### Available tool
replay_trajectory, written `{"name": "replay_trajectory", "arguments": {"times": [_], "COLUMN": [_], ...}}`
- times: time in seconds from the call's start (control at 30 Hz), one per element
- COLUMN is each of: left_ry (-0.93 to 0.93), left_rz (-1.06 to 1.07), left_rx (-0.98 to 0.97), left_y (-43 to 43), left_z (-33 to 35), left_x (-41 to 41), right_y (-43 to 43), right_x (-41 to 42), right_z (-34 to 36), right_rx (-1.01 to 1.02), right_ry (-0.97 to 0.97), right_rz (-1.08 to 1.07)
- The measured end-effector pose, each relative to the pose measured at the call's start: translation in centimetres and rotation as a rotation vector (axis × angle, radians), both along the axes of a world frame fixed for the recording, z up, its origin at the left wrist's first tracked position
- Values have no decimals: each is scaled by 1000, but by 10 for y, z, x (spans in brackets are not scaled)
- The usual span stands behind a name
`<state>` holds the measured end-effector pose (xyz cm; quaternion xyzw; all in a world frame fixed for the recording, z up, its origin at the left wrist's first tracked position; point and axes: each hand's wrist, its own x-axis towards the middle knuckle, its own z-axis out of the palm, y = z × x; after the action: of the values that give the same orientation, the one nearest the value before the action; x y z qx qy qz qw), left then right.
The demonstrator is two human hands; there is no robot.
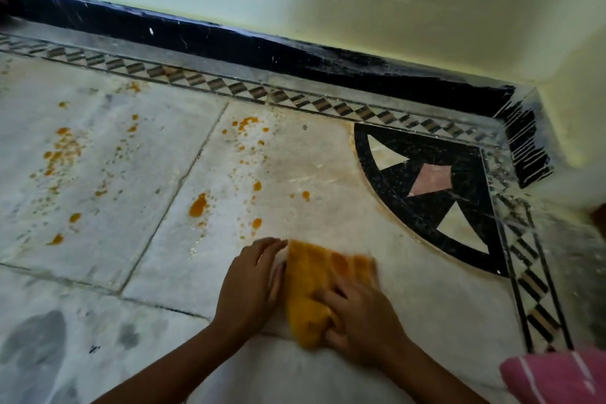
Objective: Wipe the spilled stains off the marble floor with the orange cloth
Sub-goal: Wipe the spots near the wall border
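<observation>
The orange cloth (314, 282) lies bunched on the white marble floor (426, 298), near the bottom middle. My right hand (364, 321) grips its near end with curled fingers. My left hand (252, 285) rests flat on the floor right beside the cloth's left edge, fingers straight. Orange stains (198, 205) are spattered over the slabs beyond and to the left of the hands, with another patch of drops (62, 149) farther left.
A black inlaid corner motif (426, 187) and a patterned border strip (229, 87) run along the black skirting (229, 43) and pale wall. Pink striped fabric (557, 377) shows at the bottom right. Grey damp marks (36, 341) lie at the bottom left.
</observation>
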<state>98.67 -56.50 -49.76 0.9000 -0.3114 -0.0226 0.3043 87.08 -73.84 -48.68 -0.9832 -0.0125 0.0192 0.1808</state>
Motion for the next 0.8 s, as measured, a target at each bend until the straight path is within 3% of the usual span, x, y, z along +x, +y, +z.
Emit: {"name": "replay_trajectory", "arguments": {"times": [0.1, 0.17, 0.23, 0.3, 0.37, 0.43, 0.53, 0.6, 0.67, 0.73, 0.8], "left_ry": [-56, -93, -100, -77, -91, -104, -110, -104, -102, -98, -95], "left_rz": [-41, -100, -128, -125, -126, -119, -93, -98, -109, -119, -142], "left_rx": [126, 215, 241, 227, 197, 151, 100, 96, 106, 122, 134], "left_y": [9, 10, 13, 17, 20, 22, 18, 17, 18, 22, 26], "left_z": [-14, -26, -29, -28, -29, -35, -36, -36, -34, -33, -34], "left_x": [-7, -12, -17, -16, -12, -12, -16, -17, -14, -9, -5], "right_y": [-47, -74, -68, -37, -3, -6, -67, -95, -88, -50, -2], "right_x": [-33, 8, 56, 68, 20, -45, -51, 6, 70, 104, 75], "right_z": [-3, -4, -4, -13, -17, -13, -12, -14, -18, -23, -26], "right_rx": [-42, -63, -43, -130, -148, -81, -91, -180, -157, -165, -208], "right_ry": [28, 111, 244, 195, 67, 54, 6, 69, 143, 154, 96], "right_rz": [-268, -580, -716, -602, -311, -156, -382, -663, -762, -606, -293]}}
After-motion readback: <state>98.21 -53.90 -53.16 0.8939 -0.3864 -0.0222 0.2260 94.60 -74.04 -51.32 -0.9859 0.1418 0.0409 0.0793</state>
